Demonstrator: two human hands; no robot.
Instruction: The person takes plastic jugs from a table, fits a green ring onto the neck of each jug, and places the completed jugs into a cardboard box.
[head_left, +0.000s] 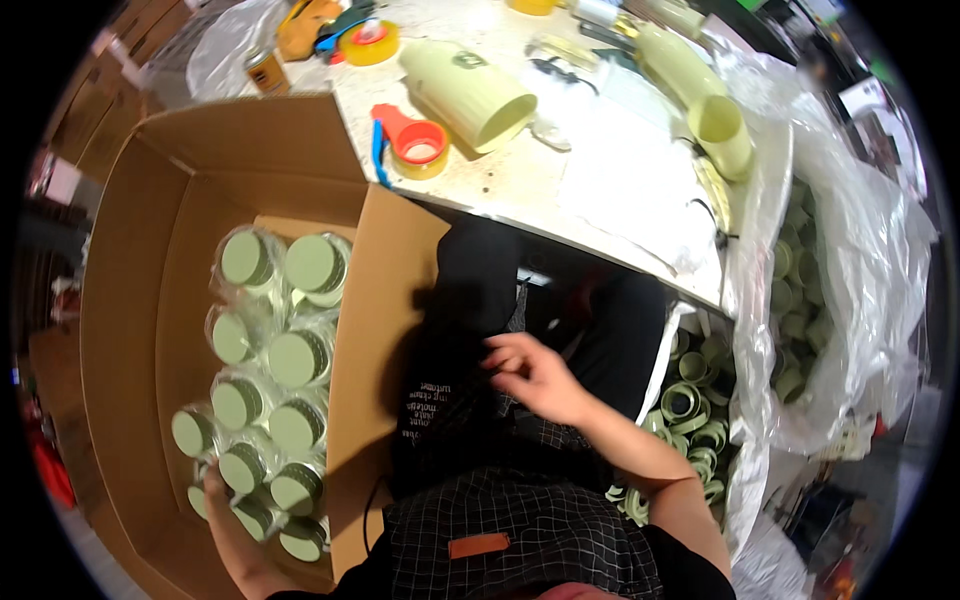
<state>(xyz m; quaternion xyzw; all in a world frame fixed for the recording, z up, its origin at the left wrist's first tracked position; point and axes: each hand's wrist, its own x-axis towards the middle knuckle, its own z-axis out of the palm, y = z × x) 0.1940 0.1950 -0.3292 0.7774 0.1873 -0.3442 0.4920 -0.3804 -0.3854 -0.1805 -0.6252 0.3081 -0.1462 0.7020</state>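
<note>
Down among the plastic-wrapped, green-lidded containers in the cardboard box is my left hand. It touches a container at the near left of the group; its fingers are mostly hidden, so its grip does not show. Above my lap hovers my right hand, empty, its fingers loosely bent and apart, slightly blurred. Several containers stand upright in rows, flat round lids facing up, with clear film around them.
The tall-sided cardboard box stands at my left. On the white table ahead lie a pale green bottle body, a red tape dispenser and a spray can. At right, a plastic-lined bin holds green rings.
</note>
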